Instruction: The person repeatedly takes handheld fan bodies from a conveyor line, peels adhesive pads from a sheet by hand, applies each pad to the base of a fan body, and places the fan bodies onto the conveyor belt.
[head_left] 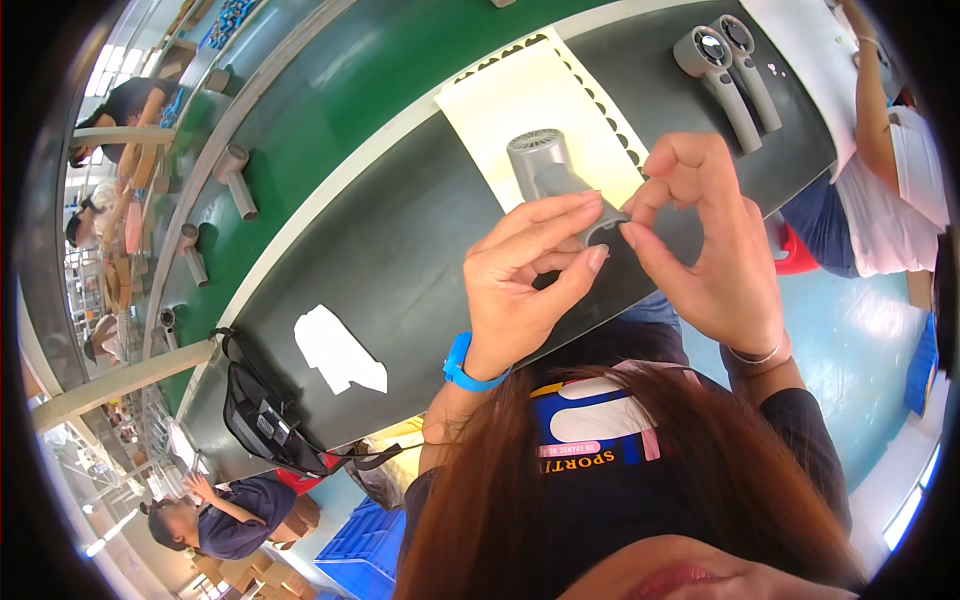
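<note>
My left hand (515, 275), with a blue band on its wrist, grips the handle end of a silver-grey handheld fan (540, 160). The fan's round, slatted head points away from me over a pale yellow sheet (490, 105). Dark half-round pieces run along two edges of that sheet. Close beside the handle end is my right hand (715, 245), its thumb and forefinger curled together at the handle's rim. Whatever sits between those fingertips is too small to make out.
Two grey handheld fans (722, 80) lie at the back right of the dark table. White paper (338, 350) and a black bag (262, 415) are on the left. Beyond runs a green belt (330, 110) carrying more fans. People sit or stand nearby, one close on the right.
</note>
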